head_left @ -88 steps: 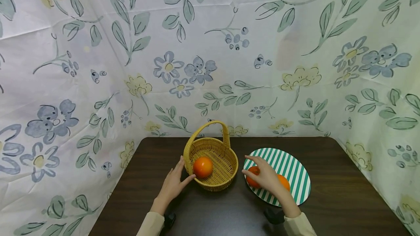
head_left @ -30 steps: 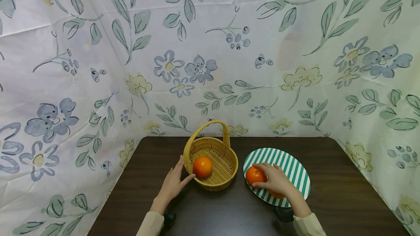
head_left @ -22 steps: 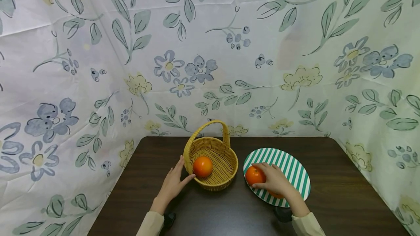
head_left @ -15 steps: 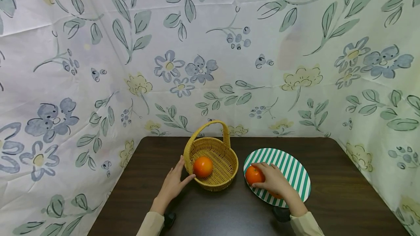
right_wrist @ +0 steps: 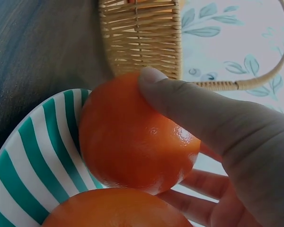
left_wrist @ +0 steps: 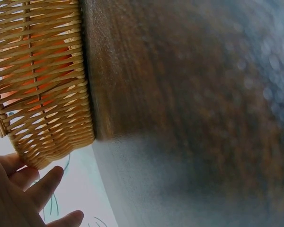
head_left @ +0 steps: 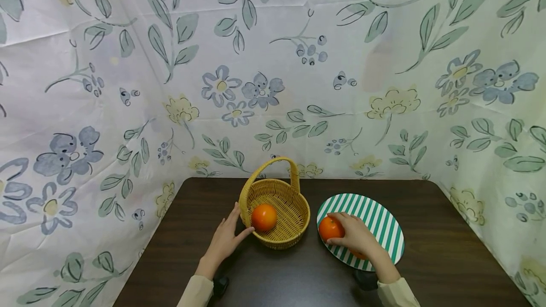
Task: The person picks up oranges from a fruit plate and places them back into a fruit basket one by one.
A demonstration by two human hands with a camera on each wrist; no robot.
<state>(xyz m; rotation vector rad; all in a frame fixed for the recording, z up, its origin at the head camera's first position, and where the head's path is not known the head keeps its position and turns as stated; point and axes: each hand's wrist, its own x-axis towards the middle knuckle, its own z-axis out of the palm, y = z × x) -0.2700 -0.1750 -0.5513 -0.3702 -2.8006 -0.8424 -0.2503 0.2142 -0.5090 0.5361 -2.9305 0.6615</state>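
We are seeing the right grip [head_left: 358, 234] holding a red-orange fruit [right_wrist: 132, 137], its thumb lying across one side and its fingers bearing on the other, parted only as wide as the fruit. This fruit is sitting over the left part of a striped plate [head_left: 386, 233], just beside a second fruit [right_wrist: 118, 210], which the hand is partly hiding in the head view. We are finding the left grip [head_left: 225, 240] touching a wicker basket [head_left: 294, 207] with spread, nearly straight fingers, grasping nothing. Inside the basket a third fruit [head_left: 264, 217] is lying.
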